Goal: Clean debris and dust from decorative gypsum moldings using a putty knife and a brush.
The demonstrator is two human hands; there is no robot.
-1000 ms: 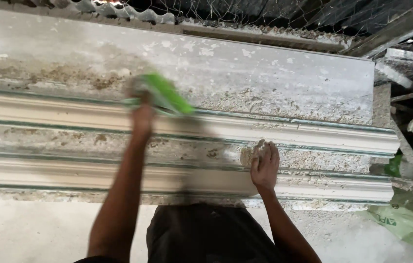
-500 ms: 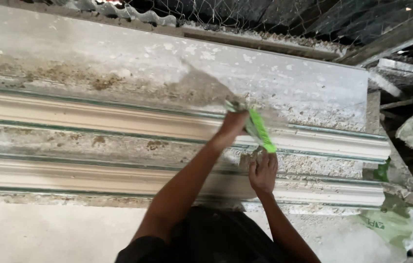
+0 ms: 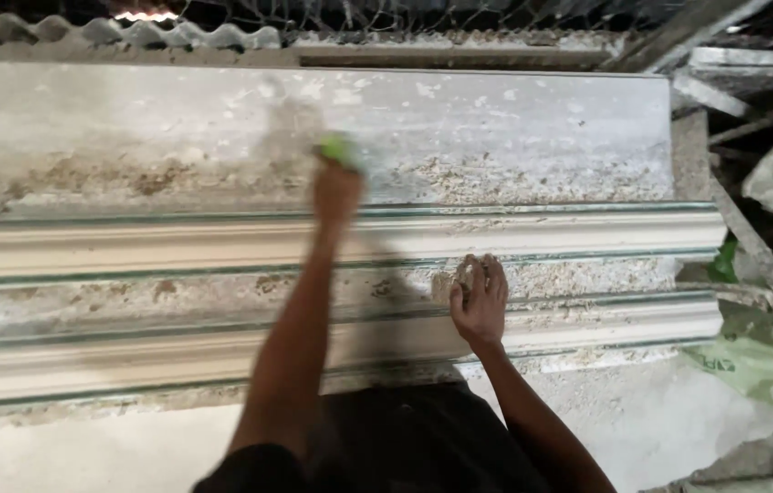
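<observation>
My left hand (image 3: 336,190) reaches out over the far side of the grey slab (image 3: 514,114), shut on a blurred green tool (image 3: 341,148). It hovers just beyond the upper cream moulding (image 3: 131,245). My right hand (image 3: 480,299) rests on the crumb-strewn strip between that moulding and the lower cream moulding (image 3: 131,354). Its fingers are curled on a small pale lump (image 3: 456,277). Both mouldings run left to right across the slab, each edged with thin green lines.
Corrugated sheeting (image 3: 177,35) and wire mesh (image 3: 459,14) line the far edge. To the right lie planks (image 3: 752,78), rubble and a green-and-white sack (image 3: 752,361). Dried plaster crumbs (image 3: 487,178) cover the slab's right half.
My left hand with the green tool swept right along the upper moulding, then came back left and further out over the slab. My right hand stayed where it was.
</observation>
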